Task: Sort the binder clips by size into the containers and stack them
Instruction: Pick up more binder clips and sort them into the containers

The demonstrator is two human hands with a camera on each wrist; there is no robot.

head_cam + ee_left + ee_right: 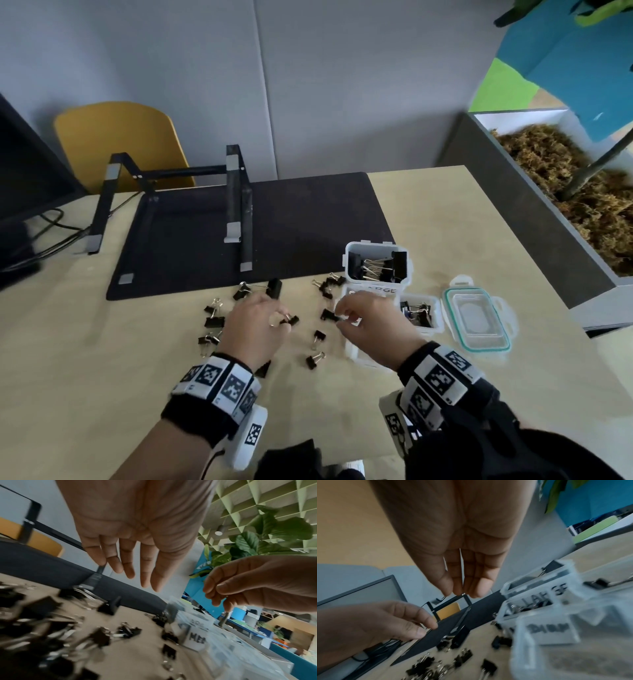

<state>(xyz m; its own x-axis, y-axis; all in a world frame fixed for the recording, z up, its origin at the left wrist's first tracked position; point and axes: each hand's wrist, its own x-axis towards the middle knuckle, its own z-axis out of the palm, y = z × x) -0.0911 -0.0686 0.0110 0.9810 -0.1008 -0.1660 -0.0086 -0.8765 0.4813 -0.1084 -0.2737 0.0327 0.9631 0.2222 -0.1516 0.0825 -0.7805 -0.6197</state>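
Right hand (363,317) pinches a small clip (329,315); left hand (258,320) pinches another clip (290,321). Risk: thin wire handle slips, clip drops into wrong tub (376,267).

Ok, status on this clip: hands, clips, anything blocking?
Left hand pinching a clip; right hand pinching another. LARGE container part filled; loose clips on table. Nothing blocking.

You have two hands over the table, the left hand (255,320) and the right hand (368,317). Three open containers (376,263) stand grouped on your right, with one loose lid (478,320) beside them. Roughly a dozen binder clips (317,337) lie scattered; blur prevents an exact count.
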